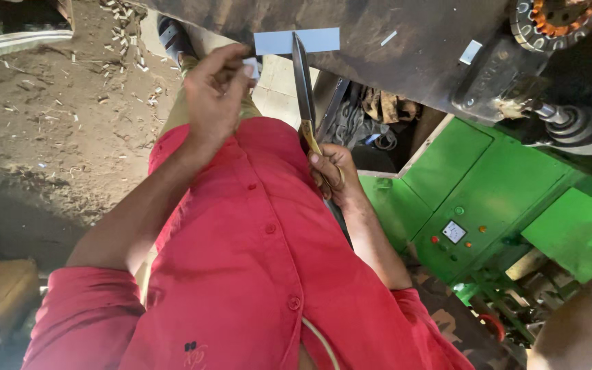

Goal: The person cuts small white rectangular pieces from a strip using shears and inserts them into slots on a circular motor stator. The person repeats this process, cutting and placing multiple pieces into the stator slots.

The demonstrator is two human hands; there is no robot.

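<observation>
Head view: we take the dark workbench [419, 48] as our landmark. At its near edge, our left hand [217, 96] is closed, pinching the left end of a pale blue-grey paper strip [320, 40] that lies flat on the bench. Our right hand [330, 171], just below the bench edge, grips the brass handles of long scissors [303, 85], whose blades stand across the strip. A green machine cabinet [501, 199] sits under the bench, and a wound motor stator [553, 20] rests on its far end.

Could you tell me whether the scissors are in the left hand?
No, the right hand holds the scissors; the left hand holds the paper strip.
</observation>
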